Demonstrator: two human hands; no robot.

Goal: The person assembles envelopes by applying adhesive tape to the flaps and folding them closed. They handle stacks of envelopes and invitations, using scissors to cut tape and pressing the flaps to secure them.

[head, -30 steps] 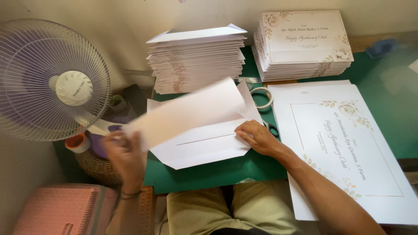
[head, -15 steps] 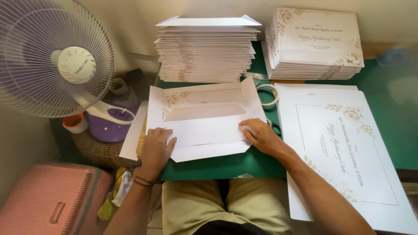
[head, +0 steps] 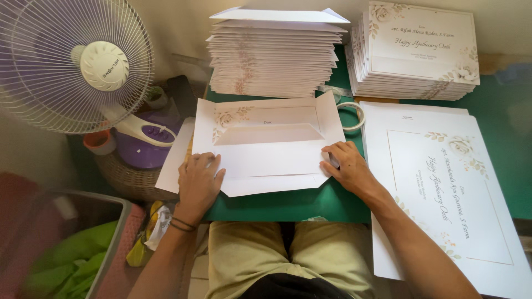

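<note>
On the green table [head: 288,205], left hand [head: 198,180] and right hand [head: 346,166] (both spread flat) press a white folded card [head: 269,147].

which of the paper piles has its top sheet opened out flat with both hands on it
The half-folded envelope sheet at the table's front, pinned by the left hand and right hand; the two back stacks lie untouched.

A green bench [head: 499,127] stands against a pale wall [head: 183,27]; a white fan [head: 72,61] rises at its left end above a wicker basket [head: 130,180]; a grey bin [head: 105,243] with green cloth sits lower left; soft daylight falls evenly.
</note>
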